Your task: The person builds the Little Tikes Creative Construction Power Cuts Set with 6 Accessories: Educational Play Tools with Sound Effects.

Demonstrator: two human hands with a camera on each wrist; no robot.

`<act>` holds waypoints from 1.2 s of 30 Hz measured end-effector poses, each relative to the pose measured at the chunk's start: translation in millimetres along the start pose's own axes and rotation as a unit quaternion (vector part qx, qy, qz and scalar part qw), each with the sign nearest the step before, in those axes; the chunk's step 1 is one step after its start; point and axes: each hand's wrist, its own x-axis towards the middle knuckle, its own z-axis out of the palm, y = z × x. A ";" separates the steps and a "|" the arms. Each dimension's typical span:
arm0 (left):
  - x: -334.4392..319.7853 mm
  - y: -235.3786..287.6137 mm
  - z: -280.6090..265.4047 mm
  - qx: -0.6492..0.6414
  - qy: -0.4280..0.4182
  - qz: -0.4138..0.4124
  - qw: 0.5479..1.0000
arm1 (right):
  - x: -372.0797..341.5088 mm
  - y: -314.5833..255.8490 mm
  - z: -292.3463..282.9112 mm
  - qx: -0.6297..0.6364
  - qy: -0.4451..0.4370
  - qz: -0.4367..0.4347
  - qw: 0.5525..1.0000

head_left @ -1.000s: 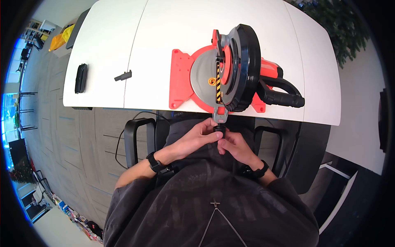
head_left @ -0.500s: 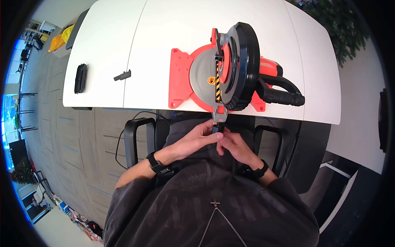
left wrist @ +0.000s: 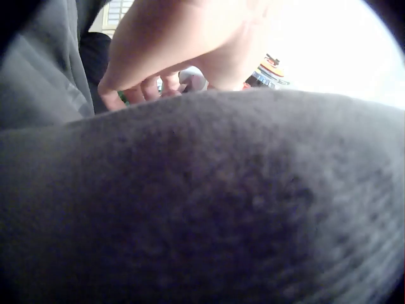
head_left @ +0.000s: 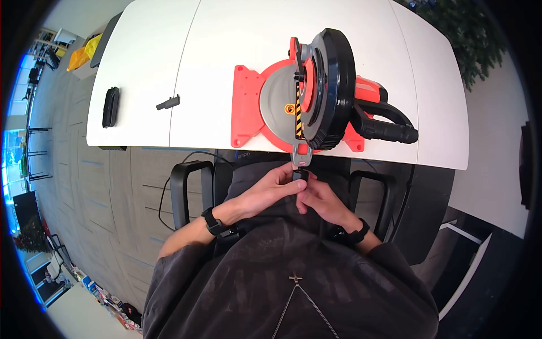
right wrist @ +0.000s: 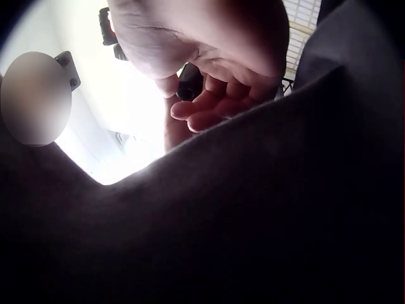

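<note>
A red and grey toy mitre saw (head_left: 276, 107) with a black round blade guard stands at the table's front edge. Its grey arm (head_left: 302, 155) juts past the edge and ends in a black knob (head_left: 300, 175). The left hand (head_left: 271, 189) grips this knob from the left, thumb across its near side. From the right, the right hand (head_left: 324, 203) curls its fingers round the knob's lower end, partly hidden in the head view. The right wrist view shows the knob's end (right wrist: 188, 88) among the curled fingers of the right hand (right wrist: 215, 50). Sleeve cloth covers much of both wrist views.
On the white table (head_left: 226, 34), left of the saw, lie a small dark grey piece (head_left: 168, 103) and a black case (head_left: 110, 107). The saw's black handle (head_left: 389, 127) points right. Chair armrests (head_left: 192, 192) flank the person, and a green tree (head_left: 468, 39) stands beyond the right corner.
The saw has shifted very slightly up and left in the head view. The knob's tilt has changed a little in the left hand, and the right hand's fingertips have moved slightly left.
</note>
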 end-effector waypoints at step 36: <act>2.8 -2.0 -4.5 -0.131 -0.015 0.011 0.991 | 2.1 -7.0 -2.1 0.010 -0.034 -0.019 0.999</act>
